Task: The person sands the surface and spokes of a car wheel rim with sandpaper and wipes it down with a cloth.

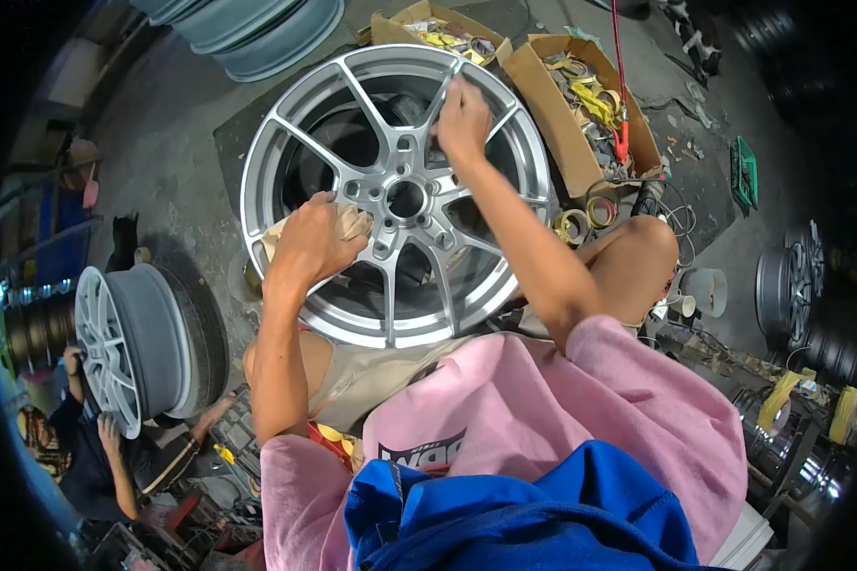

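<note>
A silver multi-spoke car wheel rim lies face up in front of me, near my knees. My left hand is closed over a crumpled tan piece of cloth or paper, at the rim's left side beside the hub. Toward the upper right, my right hand is at a spoke near the outer lip, its fingers curled together and slightly blurred. Whatever those fingers may hold is hidden.
Cardboard boxes of scraps and used tape stand beyond the rim. Tape rolls and a cable lie at right. Another person's hand touches an upright wheel at left. A green basket sits far right.
</note>
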The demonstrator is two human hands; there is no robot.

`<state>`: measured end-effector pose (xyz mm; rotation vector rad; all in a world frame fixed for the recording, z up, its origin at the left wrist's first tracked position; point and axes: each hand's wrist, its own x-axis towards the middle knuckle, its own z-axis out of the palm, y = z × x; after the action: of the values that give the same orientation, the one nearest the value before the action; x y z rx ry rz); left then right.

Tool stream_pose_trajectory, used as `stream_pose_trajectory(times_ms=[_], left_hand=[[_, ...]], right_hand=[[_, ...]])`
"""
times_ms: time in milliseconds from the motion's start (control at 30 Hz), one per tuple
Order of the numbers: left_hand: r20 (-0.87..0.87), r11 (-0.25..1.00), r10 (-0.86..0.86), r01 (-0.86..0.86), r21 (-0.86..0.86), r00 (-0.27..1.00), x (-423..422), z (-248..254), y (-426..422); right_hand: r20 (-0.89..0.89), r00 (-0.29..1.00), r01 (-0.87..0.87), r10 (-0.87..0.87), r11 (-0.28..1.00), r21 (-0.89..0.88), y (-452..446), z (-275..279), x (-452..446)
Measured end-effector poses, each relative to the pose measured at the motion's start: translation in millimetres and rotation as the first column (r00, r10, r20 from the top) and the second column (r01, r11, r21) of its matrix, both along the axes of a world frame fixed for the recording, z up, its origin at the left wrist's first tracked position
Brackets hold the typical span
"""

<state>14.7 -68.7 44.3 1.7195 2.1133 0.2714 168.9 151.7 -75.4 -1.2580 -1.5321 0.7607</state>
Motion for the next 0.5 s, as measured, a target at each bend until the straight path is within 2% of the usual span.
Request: stream_pose_trajectory(times_ms=[67,100,167,200,267,333,367,400,467,500], left_hand=[[0.012,1.0,-0.002,0.002,-0.014,1.0,0.6,1.9,0.1],[0.018,0.999,-0.007,0.008,-0.031,1.0,-0.2,4.2,1.3],[0.024,0.999,0.008,-0.007,-0.046,1.0,1.8,10.8,3.4],[0.03,0.997,0.015,-0.013,-0.071,0.999,2.2,11.5,2.6],[0.008,0.999,-0.013,0.014,-0.047,1.0,-1.4,-1.6,0.9],[-0.018,0.999,-0.041,0.041,-0.03,0.999,-4.2,-8.2,-4.5],[-0.02,0.999,-0.051,0.051,-0.013,0.998,-2.7,-8.4,-6.0],[-0.022,0.998,-0.06,0.06,0.011,0.998,-1.1,-7.5,-5.9],[-0.001,0.999,-0.043,0.043,0.014,0.999,-0.3,-6.8,-9.2],[-0.006,0.998,-0.054,0.054,0.045,0.999,-1.2,-9.0,-10.5]], right_hand=[[0.216,0.973,0.022,-0.084,0.961,0.275,15.2,4.2,2.5],[0.216,0.973,0.016,-0.08,0.959,0.283,7.5,7.9,8.1],[0.478,0.878,-0.188,0.02,0.933,0.308,-36.7,11.8,27.3],[0.492,0.867,-0.246,0.081,0.927,0.282,-61.5,12.5,30.2],[0.585,0.807,-0.345,0.087,0.873,0.345,-71.2,-4.0,39.3],[0.631,0.776,-0.333,0.01,0.856,0.396,-46.6,3.8,38.6],[0.667,0.745,-0.278,-0.012,0.903,0.327,-30.8,16.7,37.0],[0.59,0.806,-0.242,-0.035,0.891,0.384,-5.4,24.2,36.0],[0.626,0.778,-0.272,-0.06,0.865,0.421,40.4,18.6,36.2],[0.628,0.776,-0.278,-0.061,0.861,0.427,35.0,18.8,36.6]])
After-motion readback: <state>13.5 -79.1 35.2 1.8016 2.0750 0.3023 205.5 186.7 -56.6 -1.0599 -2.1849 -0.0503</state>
